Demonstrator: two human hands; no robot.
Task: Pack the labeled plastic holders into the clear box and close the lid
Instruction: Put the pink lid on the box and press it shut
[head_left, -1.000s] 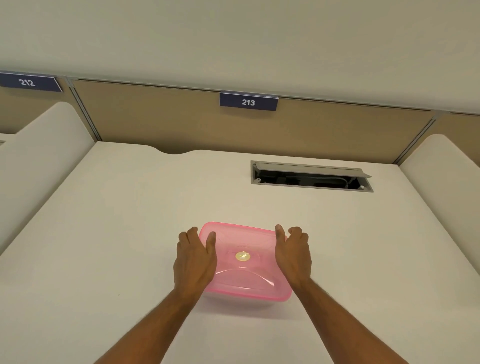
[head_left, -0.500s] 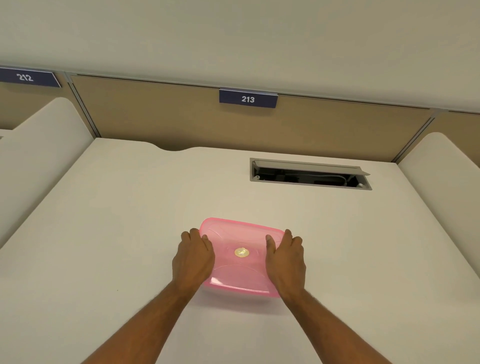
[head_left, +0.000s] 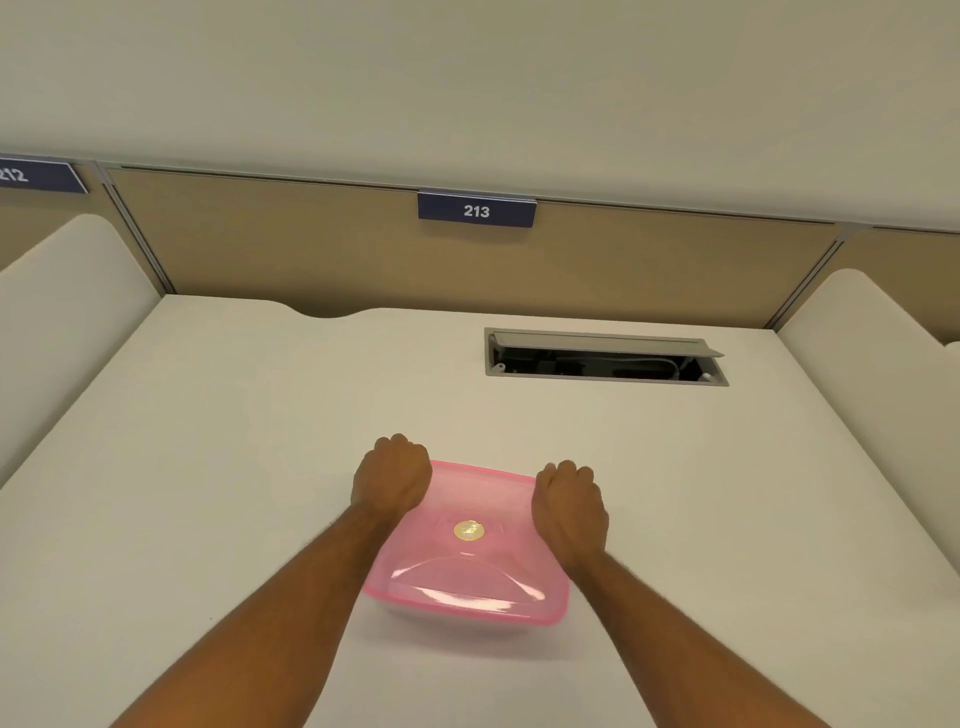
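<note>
A box closed by a translucent pink lid (head_left: 470, 577) sits on the white desk (head_left: 234, 467) in front of me. A round gold sticker (head_left: 469, 531) marks the lid's middle. My left hand (head_left: 392, 480) is on the lid's far left corner and my right hand (head_left: 569, 506) on its far right corner. The fingers of both curl down over the far edge, so only the knuckles show. The lid lies flat over the box. The box's walls and whatever is inside are hidden under the pink lid, and no holders are in view.
An open cable hatch (head_left: 605, 358) is set into the desk at the back right. A tan partition with a "213" sign (head_left: 476, 210) closes the back. Rounded white dividers stand at the left (head_left: 62, 291) and right (head_left: 872, 338).
Both hands have moved from flat on the lid's sides up to its far corners, and their fingers have curled over the far edge. The box stays in place.
</note>
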